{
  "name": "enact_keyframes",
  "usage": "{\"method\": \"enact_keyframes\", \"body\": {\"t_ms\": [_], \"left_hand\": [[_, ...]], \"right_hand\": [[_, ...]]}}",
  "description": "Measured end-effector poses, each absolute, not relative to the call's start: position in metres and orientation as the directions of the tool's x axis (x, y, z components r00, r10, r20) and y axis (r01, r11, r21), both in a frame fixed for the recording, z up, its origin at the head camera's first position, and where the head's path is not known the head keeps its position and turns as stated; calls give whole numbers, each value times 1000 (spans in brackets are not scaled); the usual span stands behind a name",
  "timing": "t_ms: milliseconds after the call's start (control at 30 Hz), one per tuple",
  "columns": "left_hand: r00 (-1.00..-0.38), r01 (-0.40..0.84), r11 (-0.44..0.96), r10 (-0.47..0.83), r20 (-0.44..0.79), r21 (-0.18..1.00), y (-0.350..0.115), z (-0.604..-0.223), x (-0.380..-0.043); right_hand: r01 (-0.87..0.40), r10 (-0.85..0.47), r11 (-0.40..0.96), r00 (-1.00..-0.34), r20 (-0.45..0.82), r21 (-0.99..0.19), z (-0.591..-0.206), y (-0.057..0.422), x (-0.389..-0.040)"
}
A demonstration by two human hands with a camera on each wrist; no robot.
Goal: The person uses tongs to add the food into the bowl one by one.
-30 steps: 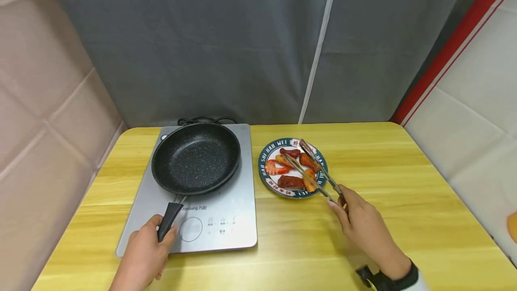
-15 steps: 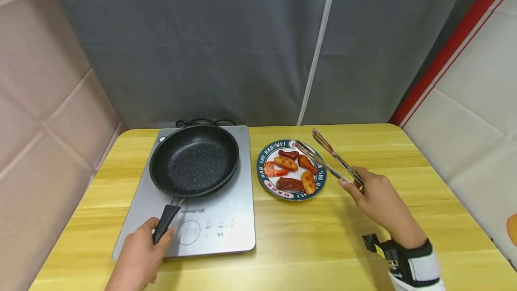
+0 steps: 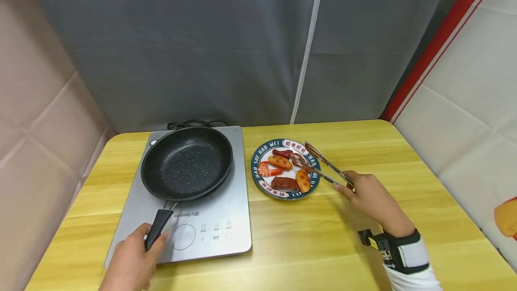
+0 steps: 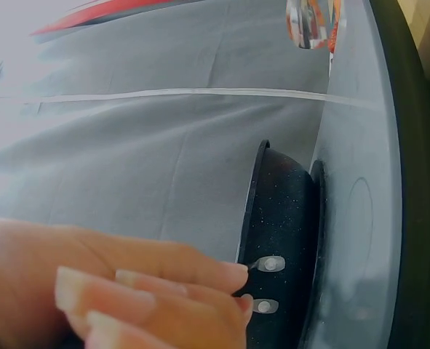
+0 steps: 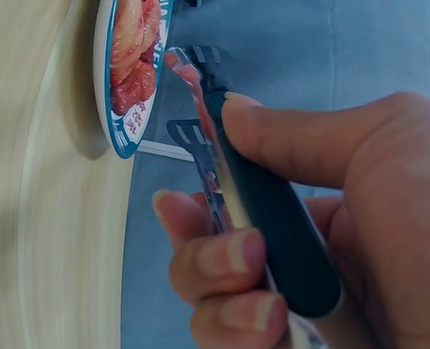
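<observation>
My left hand [image 3: 133, 255] grips the black handle [image 3: 159, 228] of a frying pan [image 3: 187, 163], which sits on an induction cooker [image 3: 238, 219] with nothing in it. In my right hand [image 3: 369, 199] are metal tongs [image 3: 331, 166] with a dark grip [image 5: 280, 225], their tips apart. They reach over the right side of a patterned plate [image 3: 255, 165]. One tip overlaps a reddish-brown drumstick [image 3: 298, 158] in the head view. Also on the plate lie a shrimp [image 3: 268, 169], a brown block of meat [image 3: 284, 183], two golden wing-like pieces [image 3: 303, 181] and a small dark red piece [image 3: 282, 153].
A wooden table [image 3: 299, 241] carries the cooker and plate. A black cord [image 3: 194, 124] lies coiled behind the cooker. A grey curtain [image 3: 194, 48] closes off the back, with pale padded panels on both sides.
The tongs swung right, mostly off the food, with tips wider apart, then came back left over the drumstick, narrower. My left hand keeps the pan handle. The head view shifted slightly.
</observation>
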State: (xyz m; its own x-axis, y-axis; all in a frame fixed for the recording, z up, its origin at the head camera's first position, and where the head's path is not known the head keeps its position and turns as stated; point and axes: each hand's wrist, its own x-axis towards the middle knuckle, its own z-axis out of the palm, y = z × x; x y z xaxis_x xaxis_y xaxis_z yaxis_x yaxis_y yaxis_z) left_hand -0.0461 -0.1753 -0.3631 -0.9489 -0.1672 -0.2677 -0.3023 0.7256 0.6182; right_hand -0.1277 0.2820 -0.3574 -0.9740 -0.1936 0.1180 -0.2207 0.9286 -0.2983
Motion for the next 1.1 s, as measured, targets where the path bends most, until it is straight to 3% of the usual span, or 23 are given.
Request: {"method": "enact_keyframes", "body": {"t_ms": [800,1100], "left_hand": [[-941,-328,715,-188,-282,617,-177,-365,-47],[-932,-351,694,-196,-305,628,-176,-368,-47]], "right_hand": [[-292,-256,918,-953,159,-270,-376,286,-136],[-249,-216,952,-958,189,-179,-379,281,-134]]}}
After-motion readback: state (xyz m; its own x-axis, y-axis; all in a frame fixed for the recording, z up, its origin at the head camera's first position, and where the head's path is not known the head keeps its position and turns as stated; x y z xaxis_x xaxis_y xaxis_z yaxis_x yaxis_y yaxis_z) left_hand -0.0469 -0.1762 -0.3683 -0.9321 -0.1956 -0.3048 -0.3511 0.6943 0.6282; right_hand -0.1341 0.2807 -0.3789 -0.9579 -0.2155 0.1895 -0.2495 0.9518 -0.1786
